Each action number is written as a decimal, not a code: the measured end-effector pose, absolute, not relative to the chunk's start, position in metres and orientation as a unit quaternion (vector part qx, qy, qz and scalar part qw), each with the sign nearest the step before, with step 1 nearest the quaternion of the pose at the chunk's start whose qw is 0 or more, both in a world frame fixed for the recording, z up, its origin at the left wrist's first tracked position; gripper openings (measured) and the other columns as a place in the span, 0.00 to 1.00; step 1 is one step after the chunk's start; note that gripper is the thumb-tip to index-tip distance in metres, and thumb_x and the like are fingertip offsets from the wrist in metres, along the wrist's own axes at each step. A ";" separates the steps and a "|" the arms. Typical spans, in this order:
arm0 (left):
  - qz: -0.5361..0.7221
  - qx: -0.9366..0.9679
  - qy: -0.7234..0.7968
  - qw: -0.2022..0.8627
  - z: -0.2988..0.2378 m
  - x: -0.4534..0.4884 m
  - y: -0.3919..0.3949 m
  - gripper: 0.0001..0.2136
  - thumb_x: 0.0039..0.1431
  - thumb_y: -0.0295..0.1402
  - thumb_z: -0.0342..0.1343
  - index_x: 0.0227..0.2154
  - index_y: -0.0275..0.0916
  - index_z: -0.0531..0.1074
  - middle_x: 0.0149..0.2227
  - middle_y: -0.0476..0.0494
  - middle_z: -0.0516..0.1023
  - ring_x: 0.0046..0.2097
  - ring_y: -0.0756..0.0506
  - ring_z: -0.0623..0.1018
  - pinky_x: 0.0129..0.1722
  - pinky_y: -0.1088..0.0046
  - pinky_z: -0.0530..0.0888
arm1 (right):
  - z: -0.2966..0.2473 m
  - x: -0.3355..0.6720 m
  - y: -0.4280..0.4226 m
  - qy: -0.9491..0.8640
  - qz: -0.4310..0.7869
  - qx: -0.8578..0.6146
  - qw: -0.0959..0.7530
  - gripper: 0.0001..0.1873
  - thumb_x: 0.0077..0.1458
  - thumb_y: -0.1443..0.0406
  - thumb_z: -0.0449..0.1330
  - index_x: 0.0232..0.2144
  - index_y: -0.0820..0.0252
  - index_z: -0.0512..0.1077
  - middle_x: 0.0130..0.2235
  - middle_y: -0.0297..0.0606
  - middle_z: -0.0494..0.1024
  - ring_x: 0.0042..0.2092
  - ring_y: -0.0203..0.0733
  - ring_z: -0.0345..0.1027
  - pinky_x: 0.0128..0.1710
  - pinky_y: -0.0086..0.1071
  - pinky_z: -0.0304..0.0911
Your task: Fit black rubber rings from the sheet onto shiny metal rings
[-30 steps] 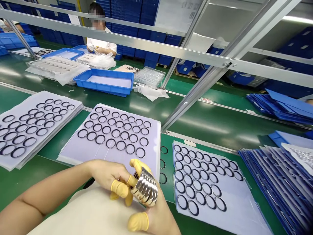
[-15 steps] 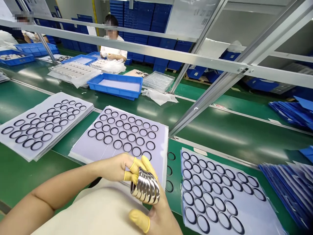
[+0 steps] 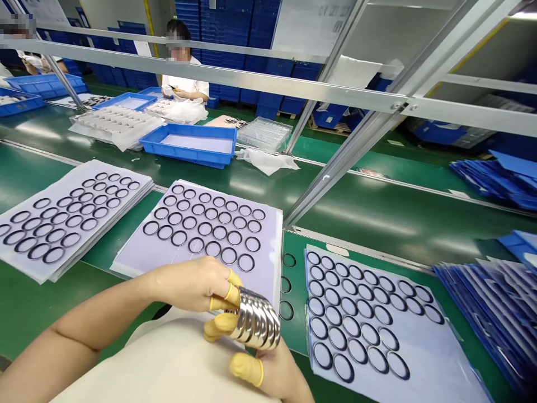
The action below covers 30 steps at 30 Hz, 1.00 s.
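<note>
Silvery, one ring stack (image 3: pixel 258 320) fills right hand (image 3: pixel 273 362), thumb spread, left hand (image 3: pixel 193 282) pinching, three rings (image 3: pixel 292 312) nearby.

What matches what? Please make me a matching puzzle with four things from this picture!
1. Shiny silver metal rings
2. Nearest blue rectangular plastic tray
3. Small yellow rubbery finger covers
4. Crumpled thin white sheet

A. Worn over fingers
B. Just right of the tray
C. Gathered at the right hand
D. Pale and flat inside

Pairs: 1-C, 2-D, 3-A, 4-B
</note>
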<state>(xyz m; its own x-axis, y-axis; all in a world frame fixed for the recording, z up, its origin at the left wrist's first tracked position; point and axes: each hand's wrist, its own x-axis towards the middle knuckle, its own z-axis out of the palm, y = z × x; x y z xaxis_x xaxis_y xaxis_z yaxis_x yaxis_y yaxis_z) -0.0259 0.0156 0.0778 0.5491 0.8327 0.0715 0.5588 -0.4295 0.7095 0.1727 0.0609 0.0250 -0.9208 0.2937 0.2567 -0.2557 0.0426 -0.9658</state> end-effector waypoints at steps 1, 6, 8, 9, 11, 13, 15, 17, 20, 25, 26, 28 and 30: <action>0.173 0.819 0.427 0.342 0.080 -0.030 0.017 0.08 0.60 0.27 0.52 0.33 0.39 0.77 0.32 0.43 0.81 0.32 0.47 0.78 0.33 0.76 0.70 | 0.024 0.174 0.061 -0.689 0.697 -0.021 0.199 0.19 0.54 0.52 0.59 0.46 0.48 0.74 0.44 0.36 0.79 0.48 0.50 0.71 0.51 0.43 0.65; 0.085 0.739 0.325 0.584 0.077 -0.043 0.022 0.11 0.60 0.31 0.54 0.45 0.42 0.73 0.22 0.51 0.77 0.23 0.50 0.76 0.23 0.81 0.70 | 0.026 0.172 0.064 -0.730 0.664 -0.078 0.142 0.24 0.50 0.47 0.60 0.45 0.53 0.74 0.42 0.37 0.78 0.42 0.48 0.72 0.46 0.40 0.67; 0.101 0.704 0.290 0.640 0.067 -0.039 0.023 0.18 0.58 0.38 0.57 0.50 0.40 0.70 0.20 0.51 0.76 0.21 0.49 0.75 0.22 0.80 0.70 | 0.025 0.172 0.068 -0.773 0.610 -0.089 0.151 0.30 0.47 0.43 0.60 0.47 0.51 0.73 0.42 0.37 0.77 0.42 0.49 0.70 0.47 0.42 0.66; 0.115 0.690 0.277 0.658 0.062 -0.036 0.023 0.21 0.56 0.41 0.58 0.51 0.38 0.69 0.19 0.51 0.75 0.20 0.48 0.74 0.21 0.79 0.70 | 0.024 0.173 0.070 -0.792 0.583 -0.085 0.160 0.32 0.46 0.41 0.59 0.49 0.49 0.72 0.44 0.37 0.77 0.44 0.50 0.69 0.49 0.43 0.64; 0.146 0.665 0.252 0.688 0.051 -0.031 0.023 0.25 0.55 0.45 0.58 0.52 0.37 0.69 0.19 0.50 0.74 0.18 0.49 0.72 0.19 0.78 0.69 | 0.019 0.177 0.074 -0.823 0.536 -0.064 0.177 0.35 0.45 0.40 0.58 0.53 0.44 0.69 0.51 0.37 0.73 0.51 0.54 0.65 0.56 0.46 0.57; 0.167 0.652 0.233 0.702 0.041 -0.027 0.022 0.26 0.56 0.49 0.55 0.51 0.37 0.69 0.20 0.49 0.74 0.18 0.50 0.70 0.19 0.78 0.69 | 0.012 0.182 0.075 -0.826 0.524 -0.060 0.200 0.41 0.45 0.39 0.58 0.59 0.42 0.61 0.58 0.39 0.66 0.57 0.56 0.60 0.60 0.49 0.51; 0.186 0.652 0.237 0.696 0.034 -0.026 0.022 0.28 0.58 0.54 0.48 0.49 0.35 0.70 0.23 0.46 0.74 0.19 0.51 0.69 0.19 0.78 0.68 | 0.008 0.187 0.074 -0.801 0.549 -0.092 0.222 0.50 0.41 0.38 0.59 0.63 0.45 0.53 0.61 0.42 0.61 0.60 0.56 0.56 0.60 0.48 0.52; 0.213 0.654 0.260 0.677 0.028 -0.025 0.021 0.31 0.58 0.57 0.42 0.47 0.33 0.71 0.28 0.43 0.75 0.22 0.51 0.69 0.24 0.78 0.70 | 0.005 0.189 0.071 -0.773 0.576 -0.130 0.230 0.55 0.38 0.37 0.60 0.64 0.50 0.51 0.62 0.45 0.57 0.61 0.56 0.54 0.60 0.46 0.54; 0.301 0.621 0.309 0.654 0.022 -0.018 0.019 0.31 0.58 0.58 0.41 0.38 0.32 0.75 0.32 0.40 0.76 0.29 0.49 0.72 0.34 0.74 0.72 | 0.005 0.188 0.066 -0.755 0.596 -0.147 0.233 0.54 0.37 0.37 0.61 0.62 0.52 0.55 0.62 0.45 0.56 0.62 0.57 0.52 0.60 0.46 0.53; 0.375 0.467 0.383 0.703 0.017 -0.002 0.012 0.19 0.54 0.49 0.58 0.27 0.34 0.76 0.27 0.46 0.76 0.32 0.49 0.73 0.38 0.74 0.72 | 0.008 0.183 0.062 -0.755 0.589 -0.155 0.242 0.57 0.38 0.38 0.62 0.65 0.52 0.47 0.62 0.46 0.56 0.62 0.59 0.51 0.61 0.50 0.51; 0.379 0.437 0.393 0.715 0.017 0.000 0.011 0.16 0.52 0.46 0.61 0.28 0.34 0.76 0.27 0.47 0.76 0.31 0.50 0.73 0.38 0.74 0.72 | 0.009 0.182 0.061 -0.761 0.580 -0.155 0.246 0.56 0.39 0.38 0.62 0.65 0.52 0.47 0.61 0.46 0.56 0.62 0.59 0.51 0.61 0.51 0.51; 0.403 0.387 0.405 0.724 0.016 0.003 0.008 0.14 0.48 0.42 0.65 0.27 0.34 0.76 0.26 0.49 0.75 0.30 0.50 0.73 0.37 0.74 0.72 | 0.010 0.181 0.060 -0.772 0.564 -0.148 0.251 0.51 0.42 0.39 0.60 0.64 0.51 0.51 0.62 0.45 0.56 0.62 0.59 0.50 0.61 0.51 0.50; 0.443 0.376 0.406 0.706 0.015 0.004 0.006 0.14 0.46 0.41 0.67 0.26 0.34 0.76 0.25 0.49 0.74 0.30 0.50 0.72 0.35 0.74 0.72 | 0.011 0.181 0.058 -0.783 0.555 -0.134 0.248 0.44 0.46 0.40 0.58 0.62 0.49 0.56 0.63 0.42 0.54 0.63 0.58 0.48 0.61 0.51 0.49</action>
